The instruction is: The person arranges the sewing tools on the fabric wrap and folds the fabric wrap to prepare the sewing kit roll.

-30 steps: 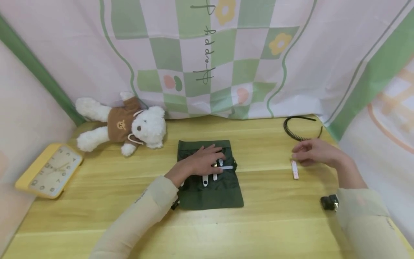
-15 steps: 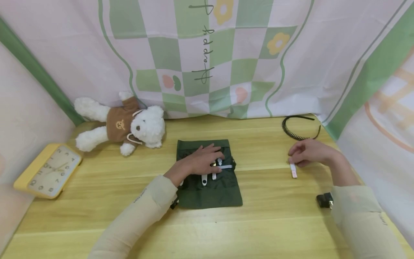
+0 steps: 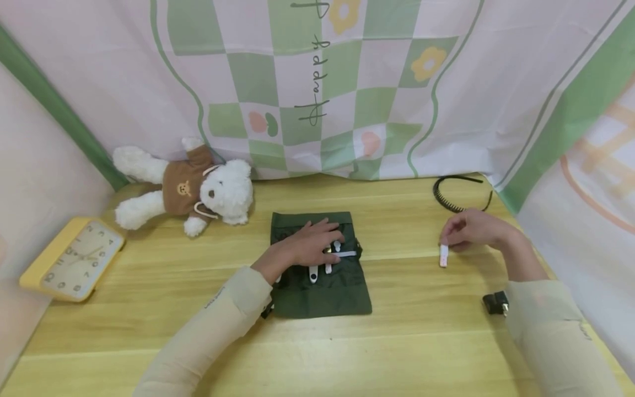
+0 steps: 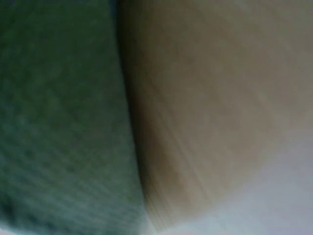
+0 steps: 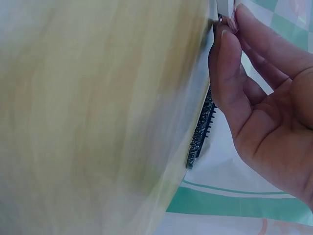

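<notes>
My left hand (image 3: 313,246) lies spread over a dark green cloth pouch (image 3: 327,300), resting on it and on small white tools. A white-handled tool (image 3: 313,274) and a pale strip (image 3: 344,254) show beside and below the fingers; the rest is covered. In the left wrist view only blurred green cloth (image 4: 58,117) and the tabletop appear. My right hand (image 3: 473,229) pinches one end of a small, flat white piece with pink marks (image 3: 444,257) between thumb and fingertips. The right wrist view shows that pinch around the white piece (image 5: 225,9), cut off by the frame's top.
Behind the right hand lies a black toothed headband (image 3: 444,202). A small black object with a metal part (image 3: 494,302) sits near the right sleeve. A plush bear (image 3: 186,190) and a yellow clock (image 3: 74,259) occupy the left side. A printed curtain (image 3: 342,110) borders the table's back.
My right hand has closed its fingertips on the white piece and shifted it slightly left and up. The left hand stays in place on the pouch.
</notes>
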Action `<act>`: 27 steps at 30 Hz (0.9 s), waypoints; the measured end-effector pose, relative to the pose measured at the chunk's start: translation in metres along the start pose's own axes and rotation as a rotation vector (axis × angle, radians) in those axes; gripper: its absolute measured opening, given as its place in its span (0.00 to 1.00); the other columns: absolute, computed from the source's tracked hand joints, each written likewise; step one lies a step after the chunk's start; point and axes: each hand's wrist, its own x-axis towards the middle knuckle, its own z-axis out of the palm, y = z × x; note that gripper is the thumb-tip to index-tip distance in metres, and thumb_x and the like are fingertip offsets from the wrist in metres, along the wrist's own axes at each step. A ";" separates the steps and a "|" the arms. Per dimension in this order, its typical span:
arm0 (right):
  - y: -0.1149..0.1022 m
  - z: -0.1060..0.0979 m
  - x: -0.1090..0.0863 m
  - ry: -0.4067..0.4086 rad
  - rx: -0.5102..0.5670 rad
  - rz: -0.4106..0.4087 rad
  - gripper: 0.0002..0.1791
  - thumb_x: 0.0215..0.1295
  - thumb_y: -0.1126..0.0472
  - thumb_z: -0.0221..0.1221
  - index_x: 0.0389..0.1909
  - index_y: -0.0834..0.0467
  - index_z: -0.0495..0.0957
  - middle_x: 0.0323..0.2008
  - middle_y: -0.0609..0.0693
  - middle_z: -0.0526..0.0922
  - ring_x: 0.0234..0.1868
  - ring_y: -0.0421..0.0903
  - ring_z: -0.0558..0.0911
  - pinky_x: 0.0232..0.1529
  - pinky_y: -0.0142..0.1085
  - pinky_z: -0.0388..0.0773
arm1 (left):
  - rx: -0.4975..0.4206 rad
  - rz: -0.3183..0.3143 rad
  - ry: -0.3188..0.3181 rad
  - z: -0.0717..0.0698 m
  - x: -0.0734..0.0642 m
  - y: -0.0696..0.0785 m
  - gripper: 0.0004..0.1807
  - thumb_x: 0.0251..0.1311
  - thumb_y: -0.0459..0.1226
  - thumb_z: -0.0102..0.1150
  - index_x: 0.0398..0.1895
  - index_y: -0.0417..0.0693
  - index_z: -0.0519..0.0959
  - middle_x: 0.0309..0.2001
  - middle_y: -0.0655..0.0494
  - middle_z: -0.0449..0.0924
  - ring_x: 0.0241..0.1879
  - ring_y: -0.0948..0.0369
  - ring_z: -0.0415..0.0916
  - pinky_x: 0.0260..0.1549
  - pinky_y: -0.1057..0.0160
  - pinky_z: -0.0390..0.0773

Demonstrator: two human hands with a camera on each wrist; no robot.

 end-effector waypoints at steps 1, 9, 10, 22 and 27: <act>-0.001 0.000 0.001 0.002 0.006 -0.004 0.10 0.64 0.70 0.65 0.41 0.74 0.80 0.37 0.59 0.85 0.36 0.47 0.85 0.41 0.39 0.85 | -0.001 -0.001 0.000 0.000 0.000 0.000 0.25 0.74 0.51 0.55 0.71 0.57 0.70 0.81 0.51 0.47 0.80 0.50 0.34 0.74 0.41 0.39; -0.007 0.004 0.006 0.024 0.066 -0.034 0.11 0.67 0.70 0.63 0.44 0.75 0.78 0.38 0.62 0.84 0.38 0.51 0.86 0.43 0.43 0.85 | -0.003 0.000 0.002 0.000 0.001 -0.001 0.26 0.73 0.51 0.56 0.71 0.58 0.70 0.81 0.51 0.47 0.80 0.51 0.34 0.74 0.41 0.39; -0.008 0.005 0.007 0.033 0.083 -0.046 0.11 0.67 0.70 0.63 0.44 0.76 0.77 0.38 0.62 0.84 0.38 0.52 0.87 0.43 0.43 0.85 | -0.003 0.000 0.002 0.001 0.001 -0.002 0.26 0.73 0.51 0.56 0.71 0.58 0.70 0.81 0.51 0.47 0.80 0.51 0.34 0.74 0.41 0.39; -0.023 0.016 0.018 0.097 0.187 -0.111 0.14 0.70 0.71 0.61 0.48 0.78 0.74 0.40 0.66 0.83 0.41 0.52 0.87 0.46 0.45 0.84 | 0.001 -0.007 0.001 0.000 0.000 -0.001 0.26 0.74 0.51 0.55 0.71 0.58 0.70 0.81 0.51 0.47 0.80 0.51 0.34 0.74 0.41 0.39; -0.029 0.021 0.023 0.110 0.189 -0.125 0.13 0.70 0.71 0.61 0.47 0.78 0.74 0.40 0.65 0.82 0.40 0.52 0.87 0.46 0.45 0.84 | -0.003 -0.004 0.004 0.000 0.000 0.000 0.25 0.73 0.51 0.56 0.70 0.58 0.70 0.81 0.51 0.47 0.80 0.51 0.34 0.74 0.41 0.39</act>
